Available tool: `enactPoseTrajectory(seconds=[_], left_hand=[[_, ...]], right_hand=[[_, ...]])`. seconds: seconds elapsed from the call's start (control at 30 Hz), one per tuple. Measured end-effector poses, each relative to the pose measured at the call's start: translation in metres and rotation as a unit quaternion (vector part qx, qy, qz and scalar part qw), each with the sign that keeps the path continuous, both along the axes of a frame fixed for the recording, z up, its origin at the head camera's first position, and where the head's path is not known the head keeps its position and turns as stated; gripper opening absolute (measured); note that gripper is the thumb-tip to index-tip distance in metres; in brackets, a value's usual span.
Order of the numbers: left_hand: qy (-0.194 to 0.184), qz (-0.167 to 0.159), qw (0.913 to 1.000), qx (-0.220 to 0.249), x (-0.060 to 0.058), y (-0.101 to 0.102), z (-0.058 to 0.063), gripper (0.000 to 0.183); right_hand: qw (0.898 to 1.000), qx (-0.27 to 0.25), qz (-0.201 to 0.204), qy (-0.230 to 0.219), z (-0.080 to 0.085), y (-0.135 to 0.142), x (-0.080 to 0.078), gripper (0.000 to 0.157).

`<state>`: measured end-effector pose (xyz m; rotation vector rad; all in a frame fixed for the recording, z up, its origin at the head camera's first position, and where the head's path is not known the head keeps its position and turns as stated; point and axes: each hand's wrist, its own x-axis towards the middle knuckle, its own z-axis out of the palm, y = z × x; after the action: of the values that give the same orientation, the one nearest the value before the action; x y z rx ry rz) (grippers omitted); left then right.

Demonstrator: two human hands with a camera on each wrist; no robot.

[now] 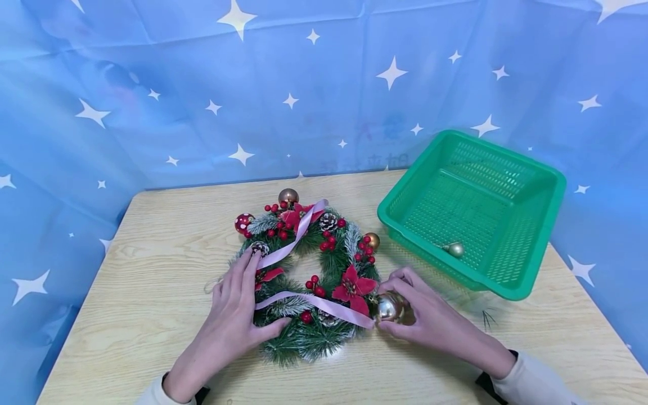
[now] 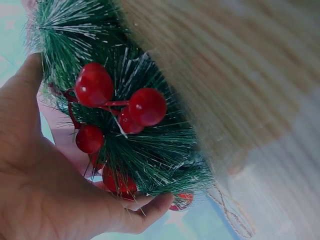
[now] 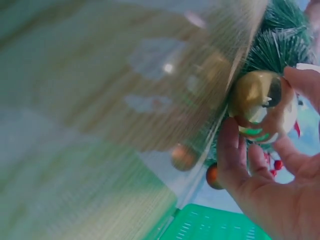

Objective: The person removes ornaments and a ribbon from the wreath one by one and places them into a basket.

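A green Christmas wreath (image 1: 314, 337) lies on the table, dressed with red poinsettias (image 1: 354, 288), red berries, pinecones and a pale purple ribbon (image 1: 340, 311). My left hand (image 1: 234, 308) grips the wreath's left side, thumb near the inner ring and fingers over the outer edge. The left wrist view shows red berries (image 2: 147, 107) and needles beside that hand. At the lower right edge of the wreath, my right hand (image 1: 430, 310) holds a shiny gold bauble (image 1: 388, 307) between thumb and fingers. In the right wrist view the bauble (image 3: 255, 97) sits against the greenery.
A green plastic basket (image 1: 430, 244) stands at the back right, with a small silvery bauble (image 1: 456, 250) inside. Other baubles sit around the wreath: a brown one (image 1: 288, 196), a red dotted one (image 1: 243, 223) and a copper one (image 1: 373, 241). A loose green sprig (image 1: 488, 319) lies right of my right hand.
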<state>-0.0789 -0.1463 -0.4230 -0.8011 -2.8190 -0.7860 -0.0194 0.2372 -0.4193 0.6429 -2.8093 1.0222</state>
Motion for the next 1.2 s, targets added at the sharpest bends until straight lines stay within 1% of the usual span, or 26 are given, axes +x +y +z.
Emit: enactPoseTrajectory(seconds=[0.2,0.37,0.47,0.57,0.73,0.83,1.03,1.2], left_hand=[[-0.011,0.008,0.9999,0.001,0.002,0.001,0.001,0.135],[-0.031,0.020,0.9993,0.008,0.004,0.002,0.001,0.132],[-0.035,0.026,0.9990,0.013,0.004,0.003,0.002,0.129],[-0.031,0.028,0.9990,0.015,0.004,0.003,0.002,0.127],[-0.029,0.029,0.9991,0.011,0.005,0.005,0.002,0.126],[-0.027,0.031,0.9991,0.005,0.005,0.005,0.001,0.127],[-0.009,0.032,0.9994,0.002,0.006,0.005,0.000,0.129],[0.010,0.031,0.9995,-0.002,0.005,0.005,0.000,0.129]], right_hand=[[1.000,-0.001,0.002,0.000,0.000,0.000,0.001,0.050],[1.000,0.003,-0.005,0.007,0.001,-0.001,0.003,0.049],[1.000,0.004,-0.011,0.011,0.002,-0.002,0.004,0.049],[1.000,0.001,-0.022,0.004,0.005,-0.002,0.006,0.048],[0.998,-0.034,-0.036,-0.024,0.011,-0.003,0.007,0.050],[0.998,-0.048,-0.043,-0.028,0.014,-0.003,0.007,0.050],[0.998,-0.035,-0.050,-0.011,0.019,-0.002,0.008,0.049],[0.999,-0.023,-0.040,0.027,0.022,-0.003,0.011,0.051]])
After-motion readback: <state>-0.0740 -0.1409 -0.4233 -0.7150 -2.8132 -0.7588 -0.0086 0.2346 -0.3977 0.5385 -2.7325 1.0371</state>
